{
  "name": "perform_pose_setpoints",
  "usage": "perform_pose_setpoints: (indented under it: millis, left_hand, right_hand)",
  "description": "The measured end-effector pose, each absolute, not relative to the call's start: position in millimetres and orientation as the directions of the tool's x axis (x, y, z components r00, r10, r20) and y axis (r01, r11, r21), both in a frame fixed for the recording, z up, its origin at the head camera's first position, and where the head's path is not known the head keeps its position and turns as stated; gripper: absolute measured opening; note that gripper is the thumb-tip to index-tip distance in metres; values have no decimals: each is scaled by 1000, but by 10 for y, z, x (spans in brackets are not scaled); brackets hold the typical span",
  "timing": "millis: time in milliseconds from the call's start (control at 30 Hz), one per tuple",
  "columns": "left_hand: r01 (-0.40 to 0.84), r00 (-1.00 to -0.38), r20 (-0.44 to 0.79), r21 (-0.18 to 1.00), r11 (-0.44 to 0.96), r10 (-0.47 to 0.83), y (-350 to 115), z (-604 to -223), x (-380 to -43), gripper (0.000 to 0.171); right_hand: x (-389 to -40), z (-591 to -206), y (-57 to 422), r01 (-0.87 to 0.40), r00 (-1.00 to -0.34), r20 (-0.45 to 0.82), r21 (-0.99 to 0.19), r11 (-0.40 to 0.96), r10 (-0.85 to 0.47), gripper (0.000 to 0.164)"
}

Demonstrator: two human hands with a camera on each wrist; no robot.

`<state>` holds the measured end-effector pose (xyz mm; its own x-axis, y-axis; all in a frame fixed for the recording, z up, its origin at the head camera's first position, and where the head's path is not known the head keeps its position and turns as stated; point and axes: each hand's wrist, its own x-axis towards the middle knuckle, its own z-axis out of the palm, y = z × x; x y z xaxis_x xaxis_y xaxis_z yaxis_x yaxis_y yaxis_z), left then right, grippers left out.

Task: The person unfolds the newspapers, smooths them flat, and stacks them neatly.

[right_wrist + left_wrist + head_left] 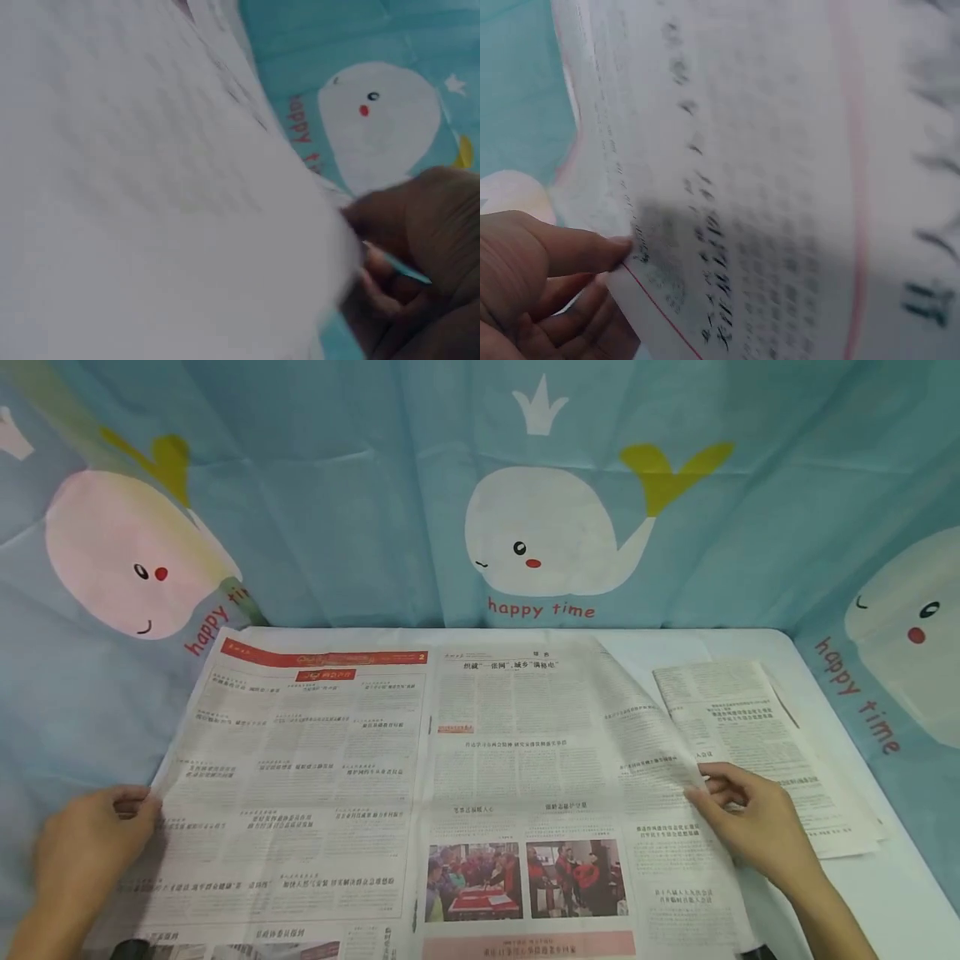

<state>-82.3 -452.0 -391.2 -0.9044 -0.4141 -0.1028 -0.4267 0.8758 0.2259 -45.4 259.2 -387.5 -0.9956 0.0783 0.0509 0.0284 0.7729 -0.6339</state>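
Observation:
A wide newspaper (517,777) is spread out between my two hands, a red banner along its top left and two photos low on its right page. My left hand (97,852) pinches its left edge between thumb and fingers; the left wrist view shows the thumb (592,251) on the sheet at close range. On the other side my right hand (757,818) pinches the right edge, where the paper slants and bends. In the right wrist view the right hand (420,255) is dark, with the pale sheet blurred beside it.
More folded newspapers (772,735) lie on the right side of the white table (892,877), partly behind the held sheet. A blue curtain (337,527) with whale prints hangs along the back and both sides.

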Motion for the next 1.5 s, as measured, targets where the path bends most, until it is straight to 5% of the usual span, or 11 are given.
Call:
perform_pose_setpoints:
  millis: [100,200,433,700,1200,1500]
  left_hand:
    - [-379,-922,-29,260,888,-386,-4494,-3850,-813,39]
    - [-372,-926,-33,252,894,-376,-4489,-3834,-828,40]
    - [-443,-895,-151,200,874,-419,-4536,-3927,-827,44]
    - [-437,-899,-126,195,878,-419,-4582,-3948,-775,42]
    - [-372,-928,-51,194,908,-370,-4500,-3971,-828,45]
    - [-304,-952,-27,191,933,-304,-4515,-4020,-782,38]
  right_hand:
    - [-451,-3861,2571,-48,-977,193,-626,778,94,38]
    - [-454,-3889,2575,-52,-974,206,-621,782,98,39]
    - [-404,-3937,2601,5,-995,79,-581,814,62,51]
    - [-435,-4005,2487,72,-994,-104,-551,831,18,58]
    - [-476,-4018,2415,52,-983,134,-448,893,124,49]
    - [-418,-4031,2416,15,-986,143,-435,900,86,23]
